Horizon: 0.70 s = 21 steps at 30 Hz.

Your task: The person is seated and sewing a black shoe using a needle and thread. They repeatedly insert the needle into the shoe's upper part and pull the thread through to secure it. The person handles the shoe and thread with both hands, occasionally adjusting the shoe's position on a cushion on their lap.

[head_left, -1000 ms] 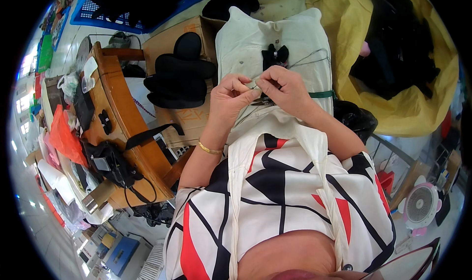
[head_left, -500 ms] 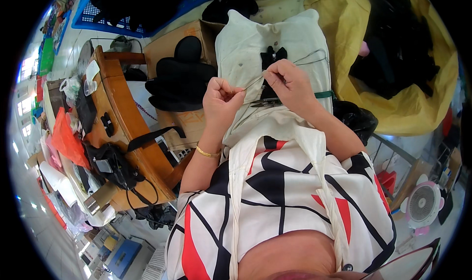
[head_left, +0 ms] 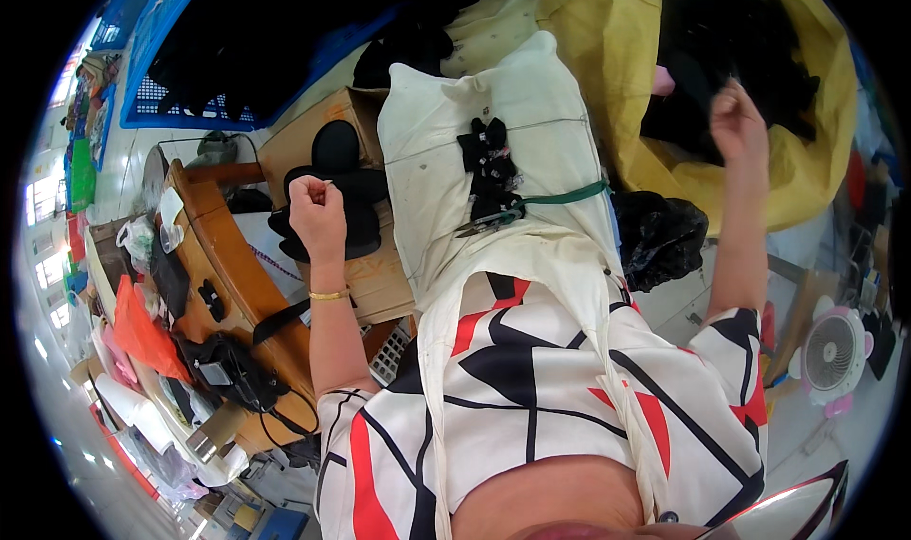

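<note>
A thin dark thread [head_left: 484,141] runs in a nearly straight line between my hands, across the white cloth [head_left: 555,84] on my lap. My left hand [head_left: 318,219] is closed in a pinch on one end, above the black rounded pads. High on the right, in front of the yellow sack, my right hand [head_left: 740,127] pinches the other end; whether it also holds a needle is too small to tell. Small black fabric pieces [head_left: 492,165] lie in a strip on the cloth. Beside them rest small metal scissors [head_left: 491,222] with a green band [head_left: 565,195] attached.
Black pads [head_left: 359,187] sit on a cardboard box [head_left: 365,279] at left, by a wooden table [head_left: 223,227] holding a black bag [head_left: 228,364]. A blue crate [head_left: 176,99] stands behind. To the right are a yellow sack [head_left: 593,18] of black material, a black plastic bag [head_left: 660,241] and a fan [head_left: 830,355].
My hands have moved from close together over the cloth to far apart, left hand leftward and right hand up to the right. The thread is now drawn out straight between them.
</note>
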### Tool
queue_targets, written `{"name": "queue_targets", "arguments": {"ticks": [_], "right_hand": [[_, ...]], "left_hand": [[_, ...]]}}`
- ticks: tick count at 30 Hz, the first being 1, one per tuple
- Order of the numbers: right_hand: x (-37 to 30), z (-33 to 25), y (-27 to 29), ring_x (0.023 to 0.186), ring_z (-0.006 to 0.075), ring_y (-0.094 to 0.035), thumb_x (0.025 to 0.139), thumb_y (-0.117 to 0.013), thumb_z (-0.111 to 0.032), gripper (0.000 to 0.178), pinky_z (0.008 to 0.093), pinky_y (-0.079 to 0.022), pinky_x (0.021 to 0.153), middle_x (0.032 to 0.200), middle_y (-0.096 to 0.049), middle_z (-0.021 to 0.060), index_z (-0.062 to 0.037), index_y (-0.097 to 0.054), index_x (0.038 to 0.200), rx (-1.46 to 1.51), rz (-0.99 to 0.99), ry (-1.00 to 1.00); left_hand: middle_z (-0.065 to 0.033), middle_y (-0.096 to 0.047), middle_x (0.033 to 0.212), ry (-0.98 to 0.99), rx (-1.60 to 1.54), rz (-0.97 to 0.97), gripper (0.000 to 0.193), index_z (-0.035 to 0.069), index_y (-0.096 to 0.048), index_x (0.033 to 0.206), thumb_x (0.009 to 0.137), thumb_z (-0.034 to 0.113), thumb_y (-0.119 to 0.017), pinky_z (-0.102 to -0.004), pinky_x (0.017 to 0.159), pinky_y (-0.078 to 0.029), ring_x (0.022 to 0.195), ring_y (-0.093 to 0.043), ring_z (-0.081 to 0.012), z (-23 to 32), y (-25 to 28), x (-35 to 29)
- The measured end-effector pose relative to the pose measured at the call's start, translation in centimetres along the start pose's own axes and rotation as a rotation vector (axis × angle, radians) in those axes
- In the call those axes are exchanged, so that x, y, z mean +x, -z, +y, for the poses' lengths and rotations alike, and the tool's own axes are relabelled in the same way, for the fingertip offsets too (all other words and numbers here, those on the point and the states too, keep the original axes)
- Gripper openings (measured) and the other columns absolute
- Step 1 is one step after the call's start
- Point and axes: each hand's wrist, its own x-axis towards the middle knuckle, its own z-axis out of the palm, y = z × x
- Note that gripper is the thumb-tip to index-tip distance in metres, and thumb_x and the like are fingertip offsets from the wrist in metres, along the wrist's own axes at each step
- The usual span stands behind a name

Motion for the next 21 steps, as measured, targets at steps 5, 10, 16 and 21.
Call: {"name": "queue_targets", "arguments": {"ticks": [5,10,16,21], "right_hand": [[-0.5,-10.2,8.4,0.068,0.0158,-0.043,0.094,-0.055,0.003,0.014,0.0257,-0.046,0.062,0.078,-0.044,0.0044,0.0038,-0.053,0.108,0.076,0.097,0.060],[-1.4,-14.7,10.8,0.065,0.0169,-0.050,0.094,-0.059,-0.006,0.009,0.0272,-0.049,0.067,0.071,-0.048,0.0063,0.0026,-0.057,0.092,-0.116,0.458,0.392],[-2.2,-14.0,13.5,0.069,0.0184,-0.058,0.094,-0.060,-0.015,0.017,0.0329,-0.055,0.073,0.074,-0.059,0.0081,-0.0008,-0.059,0.085,-0.912,0.522,0.939],[-3.7,4.8,1.7,0.080,0.0142,-0.066,0.095,-0.065,-0.017,0.016,0.0294,-0.053,0.078,0.091,-0.065,0.0039,-0.0031,-0.062,0.103,-0.983,0.259,0.352]], "left_hand": [[-0.0080,-0.054,0.072,-0.043,0.166,-0.049,0.013,0.004,-0.051,0.085,0.080,0.002,-0.063,-0.0322,0.062,-0.049,0.061,-0.056,-0.0214,-1.7,-1.7,1.8],[-0.0099,-0.060,0.081,-0.178,0.196,-0.176,0.011,0.006,-0.054,0.087,0.080,0.005,-0.063,-0.0395,0.065,-0.050,0.072,-0.060,-0.0312,0.9,-5.5,3.6],[-0.0089,-0.062,0.089,-0.613,0.249,-0.538,0.015,0.007,-0.067,0.088,0.077,0.017,-0.071,-0.0390,0.079,-0.048,0.091,-0.057,-0.0316,9.8,-12.7,2.0],[-0.0100,-0.061,0.085,-0.659,0.225,-0.586,0.022,0.006,-0.066,0.089,0.074,0.019,-0.075,-0.0389,0.078,-0.047,0.087,-0.057,-0.0322,9.6,-14.2,1.9]]}}
